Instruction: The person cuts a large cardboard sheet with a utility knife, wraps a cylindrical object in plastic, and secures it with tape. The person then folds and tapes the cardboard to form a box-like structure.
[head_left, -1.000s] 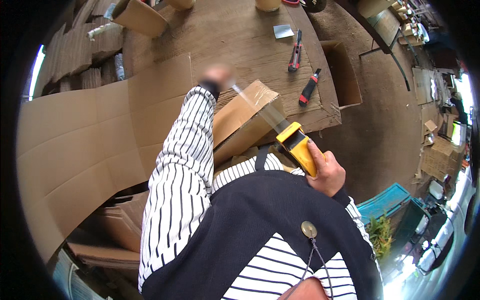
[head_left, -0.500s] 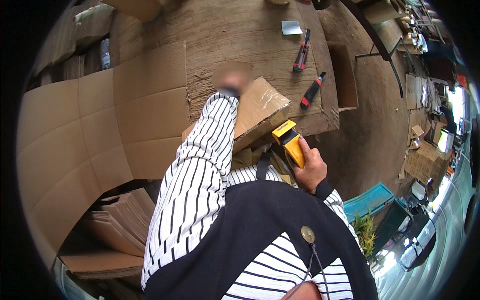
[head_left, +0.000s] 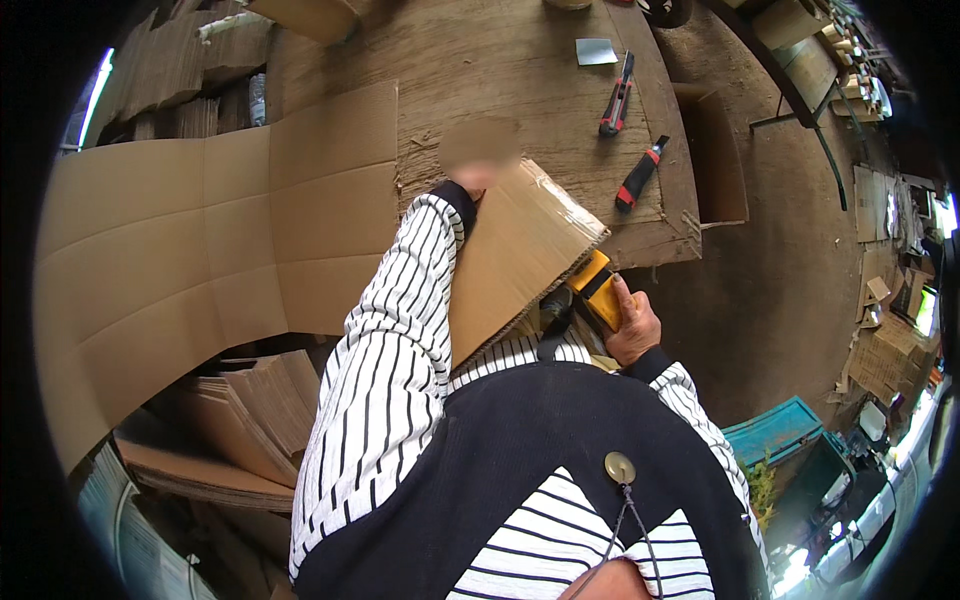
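Note:
A cardboard box [head_left: 520, 250] with a strip of clear tape along its far edge leans tilted at the near side of the wooden table, close to my body. My left hand [head_left: 482, 172] reaches to its far left edge; the fingers are blurred, so their grip does not show. In my right hand [head_left: 636, 325] is a yellow and black tape dispenser [head_left: 597, 292], held against the box's near right side, which partly hides it. Two utility knives, a red and black one [head_left: 617, 100] and a second one [head_left: 642, 175], lie on the table to the right.
A large creased cardboard sheet [head_left: 230, 220] spreads over the left side. Stacked flat cardboard [head_left: 255, 410] stands below it. A small pale paper [head_left: 596, 52] lies on the wooden table [head_left: 480, 70]. An open carton [head_left: 715, 150] stands beyond its right edge; a teal container [head_left: 775, 430] is at lower right.
The box has tipped, showing more of its broad face. The tape dispenser has moved up against its side, partly behind it. My left hand stays at the box's far end.

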